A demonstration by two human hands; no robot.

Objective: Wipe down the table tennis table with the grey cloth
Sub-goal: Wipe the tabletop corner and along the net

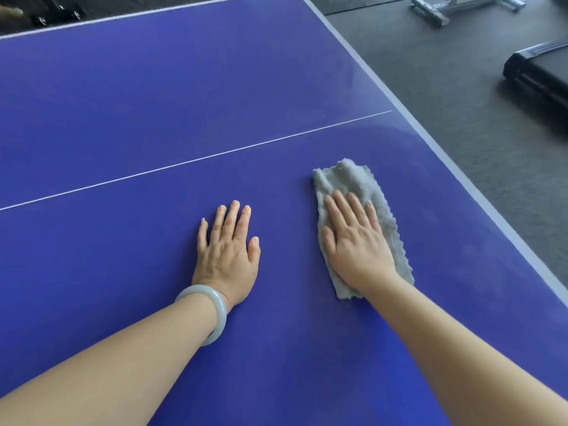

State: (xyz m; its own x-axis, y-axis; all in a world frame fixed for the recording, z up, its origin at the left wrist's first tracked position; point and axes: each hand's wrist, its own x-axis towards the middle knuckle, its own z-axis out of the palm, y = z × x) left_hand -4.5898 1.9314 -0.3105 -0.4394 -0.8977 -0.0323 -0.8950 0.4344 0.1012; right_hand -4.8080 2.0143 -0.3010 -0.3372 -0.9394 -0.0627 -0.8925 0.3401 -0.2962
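The blue table (153,103) fills most of the view, with a thin white line (196,159) running across it from the near left toward the far right edge. A pale grey band (430,139) trims that right edge. Beyond it lies a dark grey floor (445,87), where a silver metal frame (439,10) sits far right and a black slab-like object (538,72) lies nearer; what it is I cannot tell. Dark, blurred shapes (46,13) show past the far left edge.

The cloth (347,176) lies flat on the table's right part, near the right edge and on the near side of the line, a long strip angled from far left to near right. The right grip (356,241) rests palm down on it, 4 fingers straight and together, holding nothing by curl; cloth shows beyond the fingertips and along both sides. The left grip (227,250) lies flat on bare table just left of the cloth, apart from it, fingers slightly spread. A pale bangle (212,305) circles the left wrist.
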